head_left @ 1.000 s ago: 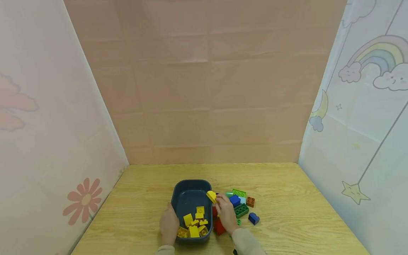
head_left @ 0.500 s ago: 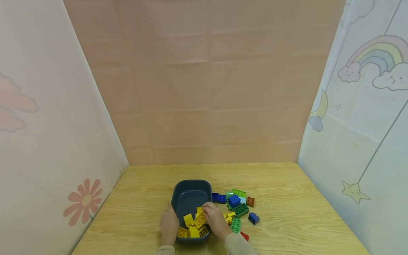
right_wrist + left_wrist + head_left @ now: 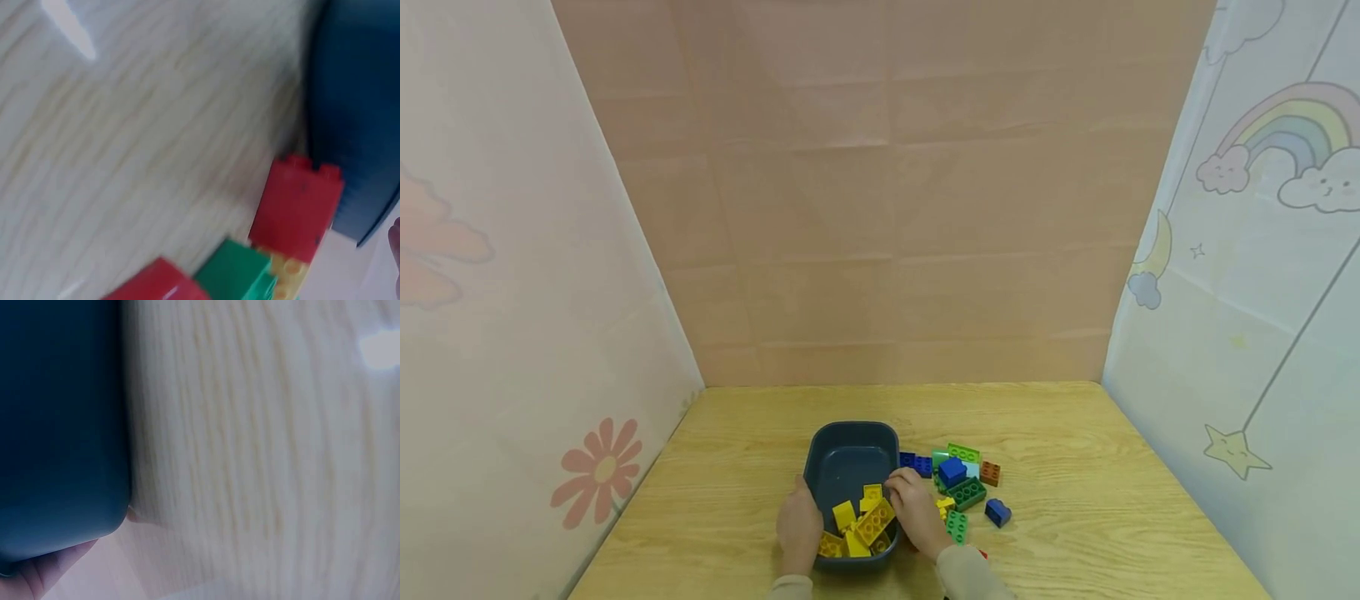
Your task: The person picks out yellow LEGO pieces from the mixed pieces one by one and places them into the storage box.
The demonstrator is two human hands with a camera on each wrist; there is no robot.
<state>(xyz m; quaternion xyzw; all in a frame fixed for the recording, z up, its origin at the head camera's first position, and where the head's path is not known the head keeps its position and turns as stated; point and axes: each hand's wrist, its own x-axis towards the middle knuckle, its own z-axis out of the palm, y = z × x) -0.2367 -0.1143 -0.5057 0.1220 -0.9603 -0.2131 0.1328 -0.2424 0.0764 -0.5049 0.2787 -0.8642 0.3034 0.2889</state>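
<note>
A dark blue plastic bin (image 3: pixel 850 461) stands on the wooden table with several yellow toy bricks (image 3: pixel 857 542) at its near end. One long yellow brick (image 3: pixel 876 522) leans on top of them against the right wall. My left hand (image 3: pixel 798 523) grips the bin's left side; the left wrist view shows part of that hand (image 3: pixel 47 572) against the bin wall (image 3: pixel 62 437). Over the right rim is my right hand (image 3: pixel 917 512), its fingers loosely bent and nothing visible between them. Beneath it, the right wrist view shows a red brick (image 3: pixel 297 209) close to the bin.
Right of the bin lie loose bricks: dark green (image 3: pixel 967 493), blue (image 3: pixel 952 472), brown (image 3: pixel 990 473), light green (image 3: pixel 957 527), yellow (image 3: pixel 945 506) and a separate blue one (image 3: pixel 997 512). White patterned sheets (image 3: pixel 1247 358) and a tan backdrop (image 3: pixel 887 250) enclose the table (image 3: pixel 1075 467).
My right hand carried a long yellow brick down into the bin and let go of it, then drew back slightly right to the rim. The left hand stayed on the bin.
</note>
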